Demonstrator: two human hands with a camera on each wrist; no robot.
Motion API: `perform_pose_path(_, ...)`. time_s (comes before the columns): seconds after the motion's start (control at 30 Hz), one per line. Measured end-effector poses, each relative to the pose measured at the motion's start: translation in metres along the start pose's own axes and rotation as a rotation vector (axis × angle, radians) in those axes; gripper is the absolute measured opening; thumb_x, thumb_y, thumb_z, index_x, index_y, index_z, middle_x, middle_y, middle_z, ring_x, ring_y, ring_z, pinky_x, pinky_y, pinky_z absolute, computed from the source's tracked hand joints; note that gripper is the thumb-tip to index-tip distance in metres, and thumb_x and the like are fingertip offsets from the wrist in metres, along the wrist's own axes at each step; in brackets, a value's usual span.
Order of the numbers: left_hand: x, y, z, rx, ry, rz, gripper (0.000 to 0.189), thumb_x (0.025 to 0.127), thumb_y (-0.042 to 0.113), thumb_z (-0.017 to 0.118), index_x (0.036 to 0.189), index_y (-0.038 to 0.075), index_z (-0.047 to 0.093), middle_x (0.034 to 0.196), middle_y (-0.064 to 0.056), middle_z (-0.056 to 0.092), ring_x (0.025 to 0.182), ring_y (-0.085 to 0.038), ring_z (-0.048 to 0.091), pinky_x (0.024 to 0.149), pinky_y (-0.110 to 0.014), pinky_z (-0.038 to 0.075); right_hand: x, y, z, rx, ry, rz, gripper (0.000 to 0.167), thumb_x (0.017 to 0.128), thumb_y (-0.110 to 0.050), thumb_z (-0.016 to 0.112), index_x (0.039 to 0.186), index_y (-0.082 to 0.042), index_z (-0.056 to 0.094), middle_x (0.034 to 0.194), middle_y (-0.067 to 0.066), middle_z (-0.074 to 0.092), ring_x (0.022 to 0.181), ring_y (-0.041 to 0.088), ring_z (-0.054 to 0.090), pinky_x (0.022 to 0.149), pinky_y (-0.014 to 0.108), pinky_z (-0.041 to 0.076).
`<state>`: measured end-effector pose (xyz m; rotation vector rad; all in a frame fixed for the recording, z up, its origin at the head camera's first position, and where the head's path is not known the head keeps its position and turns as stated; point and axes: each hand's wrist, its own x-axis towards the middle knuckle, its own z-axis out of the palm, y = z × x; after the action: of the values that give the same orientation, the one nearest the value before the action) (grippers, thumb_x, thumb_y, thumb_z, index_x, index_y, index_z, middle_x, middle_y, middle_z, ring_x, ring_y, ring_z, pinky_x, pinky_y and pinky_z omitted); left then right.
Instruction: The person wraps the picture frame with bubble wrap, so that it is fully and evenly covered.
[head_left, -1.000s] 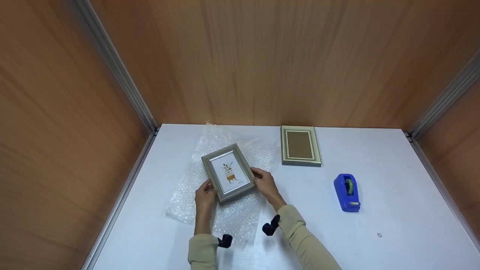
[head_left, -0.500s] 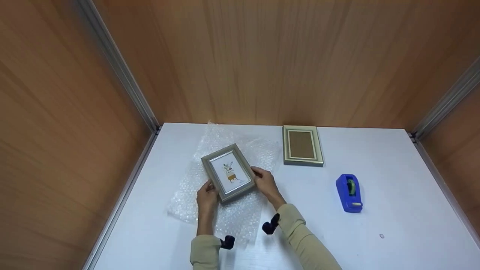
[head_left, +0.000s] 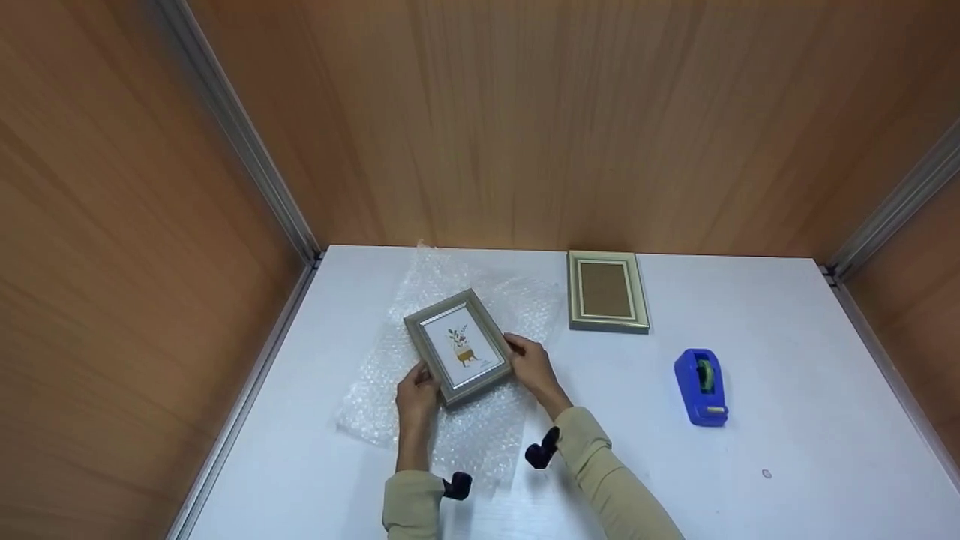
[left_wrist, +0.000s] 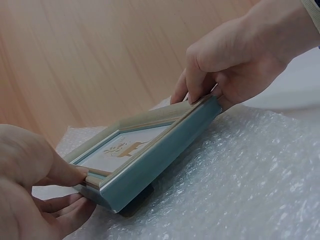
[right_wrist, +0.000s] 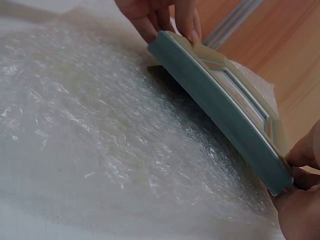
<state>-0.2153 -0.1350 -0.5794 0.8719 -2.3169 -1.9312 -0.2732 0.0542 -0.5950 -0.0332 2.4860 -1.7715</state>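
Both hands hold a picture frame [head_left: 460,347] with a small print of a potted plant, face up and turned at an angle over a sheet of bubble wrap [head_left: 367,394]. My left hand [head_left: 417,397] grips its left edge near the front corner, thumb on top and fingers beneath. On the opposite side, my right hand [head_left: 531,369] pinches the right edge. In the left wrist view the frame's blue-green side [left_wrist: 165,160] faces the camera, tilted close over the bubble wrap [left_wrist: 235,185]. A dark flap [right_wrist: 167,82] shows under the frame in the right wrist view.
A second frame [head_left: 637,300] with a plain brown middle lies at the back, right of the bubble wrap. Farther right stands a blue tape dispenser [head_left: 694,394]. A small ring-like bit [head_left: 766,474] lies near the front right. Wooden panels [head_left: 495,135] enclose the table.
The view has shifted slightly, so the second frame and tape dispenser appear a little farther right. Both hands keep the same hold on the picture frame, which has hardly moved.
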Motion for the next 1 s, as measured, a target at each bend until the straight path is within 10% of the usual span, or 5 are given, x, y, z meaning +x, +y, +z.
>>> perform_pose_path(1.0,-0.0028,-0.0004,0.0042,0.163,0.015,0.093,0.045,0.089,0.0,0.056,0.132,-0.007,0.048,0.118,-0.026,0.062,0.103,-0.032,0.064,0.077,-0.033,0.056,-0.0036,0.0038,-0.0043,-0.187,0.031,-0.136,0.031,0.093,-0.001,0.055,0.123,-0.001,0.063,0.121,0.017,0.066,0.116,0.032,0.06,0.099,0.043,0.048)
